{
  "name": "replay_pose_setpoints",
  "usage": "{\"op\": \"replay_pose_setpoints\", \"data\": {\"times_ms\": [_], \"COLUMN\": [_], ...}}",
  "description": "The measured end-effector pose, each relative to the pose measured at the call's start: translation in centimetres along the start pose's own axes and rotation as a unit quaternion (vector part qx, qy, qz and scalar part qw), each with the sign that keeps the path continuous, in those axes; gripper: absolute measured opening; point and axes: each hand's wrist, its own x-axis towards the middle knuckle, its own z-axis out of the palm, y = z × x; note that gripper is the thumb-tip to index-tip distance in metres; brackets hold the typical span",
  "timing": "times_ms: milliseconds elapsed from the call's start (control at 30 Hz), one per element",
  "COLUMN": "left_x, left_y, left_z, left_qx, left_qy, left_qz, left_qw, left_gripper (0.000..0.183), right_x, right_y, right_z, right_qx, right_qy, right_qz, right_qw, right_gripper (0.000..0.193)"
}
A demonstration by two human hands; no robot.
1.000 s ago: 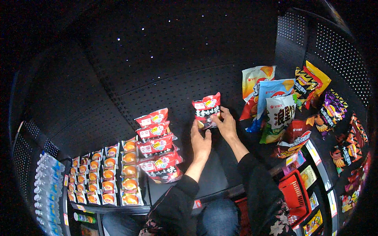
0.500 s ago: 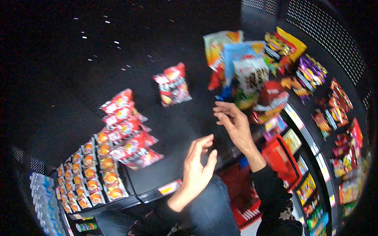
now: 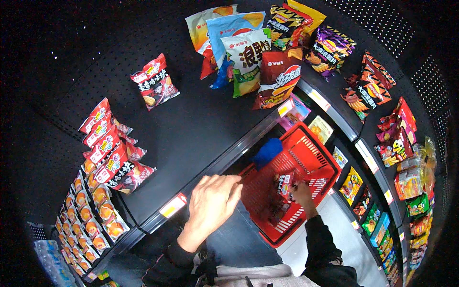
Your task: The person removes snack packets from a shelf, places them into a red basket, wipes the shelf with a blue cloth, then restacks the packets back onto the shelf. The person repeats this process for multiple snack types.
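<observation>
Black store shelving (image 3: pixel 191 129) curves round the scene, and down below its front edge sits a red plastic shopping basket (image 3: pixel 306 155). Right hand (image 3: pixel 302 195) is inside it, fingers at a red-and-black snack bag (image 3: pixel 285 184) in the basket; whether they grip it, I can't tell! Left hand (image 3: pixel 213 205) is open and empty, fingers together, just beside the shelf edge near a price label (image 3: pixel 173 205). Up top, one red-and-black snack pack (image 3: pixel 155 81) stands alone, between a row of matching packs (image 3: pixel 114 158) and larger crisp bags (image 3: pixel 246 62).
</observation>
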Motion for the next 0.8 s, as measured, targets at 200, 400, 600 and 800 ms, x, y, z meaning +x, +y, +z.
{"op": "replay_pose_setpoints", "data": {"times_ms": [200, 400, 600, 800], "left_x": [-0.1, -0.1, 0.0, 0.2], "left_y": [0.0, -0.1, -0.4, -0.8], "left_z": [0.1, 0.1, -0.2, -0.6], "left_qx": [0.008, 0.003, -0.029, -0.139], "left_qy": [0.004, 0.001, -0.007, -0.033], "left_qz": [-0.001, -0.005, -0.018, -0.091], "left_qw": [1.0, 1.0, 0.999, 0.985], "left_gripper": [0.016, 0.016, 0.019, 0.036], "right_x": [-2.2, -2.5, -3.2, -5.1], "right_y": [-2.0, -5.6, -6.3, -11.5], "right_z": [1.9, -0.1, -7.5, -17.7], "right_qx": [-0.087, -0.039, 0.014, 0.331], "right_qy": [-0.025, 0.066, 0.217, 0.207], "right_qz": [0.122, 0.116, -0.058, -0.116], "right_qw": [0.988, 0.99, 0.974, 0.913], "right_gripper": [0.046, 0.027, 0.013, 0.01]}}
